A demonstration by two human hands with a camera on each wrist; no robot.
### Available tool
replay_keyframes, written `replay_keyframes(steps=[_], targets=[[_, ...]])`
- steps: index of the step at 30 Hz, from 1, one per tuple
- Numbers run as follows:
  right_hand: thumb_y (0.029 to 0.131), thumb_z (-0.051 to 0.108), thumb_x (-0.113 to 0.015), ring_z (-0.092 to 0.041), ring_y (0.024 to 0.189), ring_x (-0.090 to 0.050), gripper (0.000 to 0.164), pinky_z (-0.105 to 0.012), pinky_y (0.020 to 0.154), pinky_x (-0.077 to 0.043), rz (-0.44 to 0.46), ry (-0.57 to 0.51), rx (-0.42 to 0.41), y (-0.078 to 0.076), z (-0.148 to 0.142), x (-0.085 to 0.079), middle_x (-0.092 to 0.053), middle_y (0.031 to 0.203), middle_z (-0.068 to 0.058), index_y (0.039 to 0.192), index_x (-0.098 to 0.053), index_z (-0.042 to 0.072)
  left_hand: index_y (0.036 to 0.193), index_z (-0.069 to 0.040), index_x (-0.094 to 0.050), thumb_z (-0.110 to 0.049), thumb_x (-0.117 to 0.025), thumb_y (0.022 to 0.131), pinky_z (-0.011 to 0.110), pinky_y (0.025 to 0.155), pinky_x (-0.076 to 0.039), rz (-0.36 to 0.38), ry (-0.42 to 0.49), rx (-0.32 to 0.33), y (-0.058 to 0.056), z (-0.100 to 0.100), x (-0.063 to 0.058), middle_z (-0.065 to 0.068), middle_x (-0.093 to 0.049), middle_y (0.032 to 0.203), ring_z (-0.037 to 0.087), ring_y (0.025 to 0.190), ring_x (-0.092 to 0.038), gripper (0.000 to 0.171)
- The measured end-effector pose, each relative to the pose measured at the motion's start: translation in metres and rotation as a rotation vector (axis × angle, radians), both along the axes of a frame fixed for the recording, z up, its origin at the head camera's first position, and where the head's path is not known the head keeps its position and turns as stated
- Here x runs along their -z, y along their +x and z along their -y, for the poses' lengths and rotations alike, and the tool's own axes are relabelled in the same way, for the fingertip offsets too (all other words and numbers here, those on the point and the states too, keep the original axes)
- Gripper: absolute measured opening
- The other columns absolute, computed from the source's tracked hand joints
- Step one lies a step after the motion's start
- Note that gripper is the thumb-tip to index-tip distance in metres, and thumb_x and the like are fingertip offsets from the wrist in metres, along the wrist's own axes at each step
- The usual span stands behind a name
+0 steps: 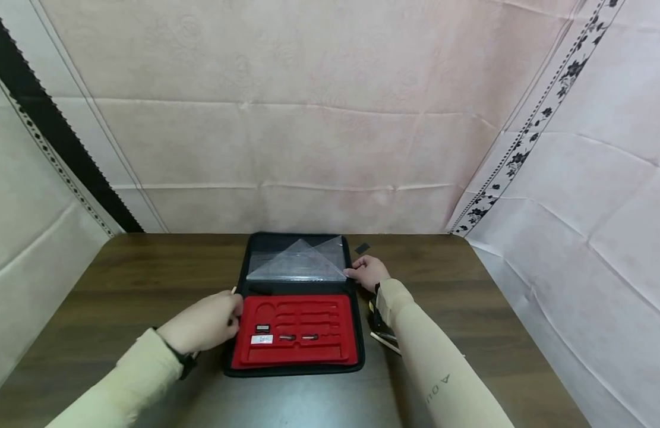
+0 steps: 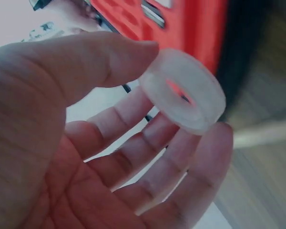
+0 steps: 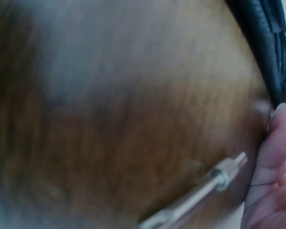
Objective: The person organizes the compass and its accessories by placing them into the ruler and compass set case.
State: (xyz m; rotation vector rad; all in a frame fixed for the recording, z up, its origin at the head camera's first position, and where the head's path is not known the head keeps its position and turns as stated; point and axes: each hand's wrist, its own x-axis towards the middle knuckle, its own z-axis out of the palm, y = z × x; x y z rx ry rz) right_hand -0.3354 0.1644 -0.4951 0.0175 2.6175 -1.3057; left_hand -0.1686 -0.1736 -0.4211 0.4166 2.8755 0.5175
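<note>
One white ring (image 2: 200,90) in left hand (image 1: 205,322)

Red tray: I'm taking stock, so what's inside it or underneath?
In the red tray sit two small metallic-looking pieces, a white rectangle and a small black piece with a pale strip. The dark case shows around it; anything directly beneath is hidden.

One black case (image 1: 297,370) at the brown wooden table's (image 1: 442,273) far edge bears two clear plastic triangles (image 1: 294,267) and one red moulded tray (image 1: 340,309); toward the tray's front edge, two small metallic pieces (image 1: 310,337), one white rectangle (image 1: 262,339). One translucent white ring (image 2: 200,98).
</note>
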Motion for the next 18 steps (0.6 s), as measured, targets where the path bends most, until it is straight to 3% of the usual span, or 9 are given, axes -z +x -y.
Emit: replay_keyframes(steps=[3, 10, 18], targets=[[0.084, 0.030, -0.076, -0.020, 0.077, -0.062, 0.034, -0.033, 0.068, -0.049, -0.011, -0.001, 0.001, -0.001, 0.001, 0.002, -0.062, 0.089, -0.009, 0.103, -0.061, 0.006, 0.091, -0.008, -0.061, -0.007, -0.072, 0.083, 0.032, 0.063, -0.047, -0.020, -0.021, 0.019, -0.011, -0.020, 0.003, 0.002, -0.053, 0.079, 0.016, 0.068, -0.050, 0.014], [0.085, 0.029, -0.075, -0.019, 0.076, -0.062, 0.032, -0.031, 0.066, -0.048, -0.005, 0.002, -0.005, 0.001, 0.003, 0.001, -0.061, 0.088, -0.008, 0.102, -0.062, 0.006, 0.093, -0.008, -0.066, -0.010, -0.076, 0.081, 0.037, 0.076, -0.051, -0.206, -0.076, 0.097, -0.028, -0.045, 0.016, 0.004, -0.056, 0.085, 0.020, 0.080, -0.055, 0.016], [0.085, 0.031, -0.075, -0.019, 0.077, -0.062, 0.033, -0.032, 0.067, -0.048, -0.007, 0.026, -0.009, 0.000, -0.001, 0.001, -0.061, 0.089, -0.008, 0.102, -0.061, 0.007, 0.091, -0.009, -0.065, -0.009, -0.074, 0.082, 0.037, 0.074, -0.048, -0.173, -0.061, 0.111, -0.032, -0.054, 0.024, 0.002, -0.053, 0.081, 0.021, 0.080, -0.054, 0.013]])
